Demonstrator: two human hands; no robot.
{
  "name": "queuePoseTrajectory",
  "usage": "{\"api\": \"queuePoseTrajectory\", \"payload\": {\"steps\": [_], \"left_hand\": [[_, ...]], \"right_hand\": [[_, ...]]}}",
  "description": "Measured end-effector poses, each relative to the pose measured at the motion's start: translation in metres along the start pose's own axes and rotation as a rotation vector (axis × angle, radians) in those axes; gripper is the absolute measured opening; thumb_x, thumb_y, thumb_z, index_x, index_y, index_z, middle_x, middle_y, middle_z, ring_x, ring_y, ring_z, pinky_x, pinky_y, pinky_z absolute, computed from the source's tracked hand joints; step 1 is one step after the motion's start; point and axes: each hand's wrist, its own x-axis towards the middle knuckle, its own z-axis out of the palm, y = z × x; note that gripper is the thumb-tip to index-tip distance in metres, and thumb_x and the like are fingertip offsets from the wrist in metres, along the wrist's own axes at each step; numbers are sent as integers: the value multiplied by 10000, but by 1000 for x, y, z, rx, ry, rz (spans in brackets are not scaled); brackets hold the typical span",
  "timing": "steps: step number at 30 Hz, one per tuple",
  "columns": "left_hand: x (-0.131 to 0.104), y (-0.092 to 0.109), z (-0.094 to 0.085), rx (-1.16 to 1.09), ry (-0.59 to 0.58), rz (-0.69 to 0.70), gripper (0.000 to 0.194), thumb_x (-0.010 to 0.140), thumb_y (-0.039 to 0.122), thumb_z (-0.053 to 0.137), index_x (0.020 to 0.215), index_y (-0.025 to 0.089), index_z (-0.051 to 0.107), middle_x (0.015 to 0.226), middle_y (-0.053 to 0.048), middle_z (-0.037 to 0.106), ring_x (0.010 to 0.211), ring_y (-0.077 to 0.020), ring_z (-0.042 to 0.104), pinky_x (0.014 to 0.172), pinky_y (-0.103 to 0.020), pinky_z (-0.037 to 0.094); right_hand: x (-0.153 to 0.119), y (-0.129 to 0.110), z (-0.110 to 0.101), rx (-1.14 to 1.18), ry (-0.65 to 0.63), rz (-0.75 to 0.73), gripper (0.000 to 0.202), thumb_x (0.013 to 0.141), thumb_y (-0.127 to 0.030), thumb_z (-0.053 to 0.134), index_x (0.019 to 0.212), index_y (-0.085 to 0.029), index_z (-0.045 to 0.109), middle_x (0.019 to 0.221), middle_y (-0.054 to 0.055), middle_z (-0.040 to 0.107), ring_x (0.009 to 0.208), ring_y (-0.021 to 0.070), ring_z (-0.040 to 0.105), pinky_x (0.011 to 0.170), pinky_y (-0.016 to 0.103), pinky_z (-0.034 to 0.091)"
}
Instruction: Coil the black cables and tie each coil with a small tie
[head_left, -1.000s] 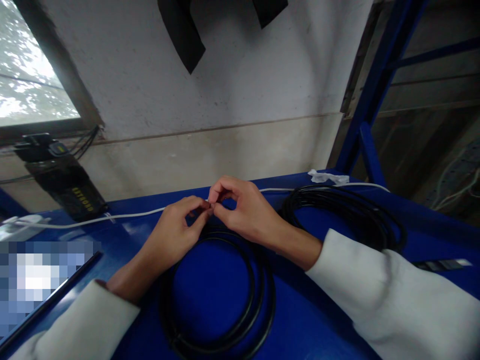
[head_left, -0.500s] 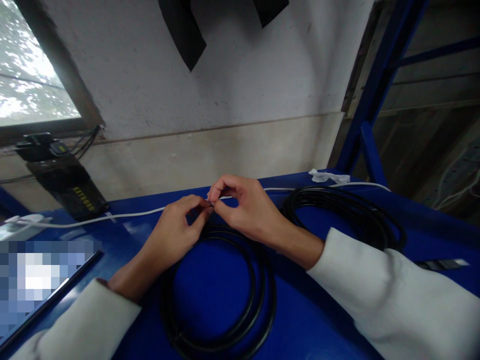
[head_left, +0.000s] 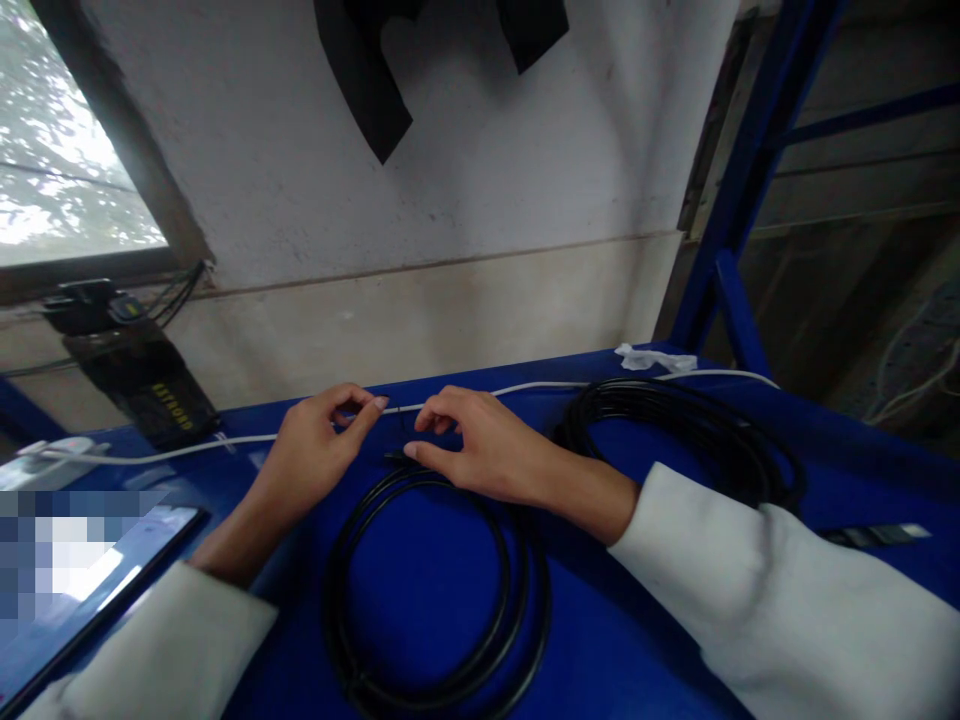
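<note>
With the left hand (head_left: 315, 455) pinched shut at thumb and forefinger, its grip too poorly seen to tell whether anything is in it, and the right hand (head_left: 495, 440) part-open and apparently empty, the thin dark strand (head_left: 401, 420) between them could slip away or snag on the white cord (head_left: 525, 387) behind it. The near black cable coil (head_left: 336, 600), flat on the blue table (head_left: 427, 580) just below the hands, could spring wider if its turns are loosely bound. I count two hands, two black coils including the far coil (head_left: 757, 455), one strand, one white cord and one bottle (head_left: 142, 385).
</note>
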Motion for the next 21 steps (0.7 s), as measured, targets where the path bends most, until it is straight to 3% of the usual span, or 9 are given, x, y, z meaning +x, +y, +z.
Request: {"api": "queuePoseTrajectory", "payload": {"steps": [5,10,13,18,21], "left_hand": [[3,-14,-10,74,-9,-10,332,980,503,589,912,234,771,908,-36,807,840,-257,716,779,-346,485],[3,-32,-20,116,-21,-61,320,924,495,617,912,226,791,905,-60,814,827,-269,728,786,-360,521],[2,-37,-25,109,-30,-92,301,902,471,636,926,213,789,874,-70,811,788,-266,735,768,-370,545],[0,-37,-28,96,-6,-135,229,832,406,671,903,220,785,791,-66,800,740,-276,740,714,-376,566],[0,-38,-26,85,-21,-118,204,825,371,664,900,228,789,835,-66,814,781,-286,756,758,-393,580]], "right_hand": [[-3,-4,-3,-17,-113,8,360,916,-516,745,1053,-185,716,997,62,728,853,188,649,730,301,452],[-4,1,-8,-54,-230,-34,539,824,-645,801,1089,-186,700,1037,84,732,921,243,657,761,329,458],[-2,4,-11,-29,-271,-69,493,835,-576,826,1104,-183,695,1057,84,727,935,241,654,778,328,466],[-1,4,-12,-16,-283,-123,205,947,-370,747,1048,-196,706,984,48,709,879,194,626,770,303,455],[-3,4,-11,-11,-281,-128,214,957,-357,736,1099,-198,714,1014,56,704,902,198,624,800,312,466]]}}
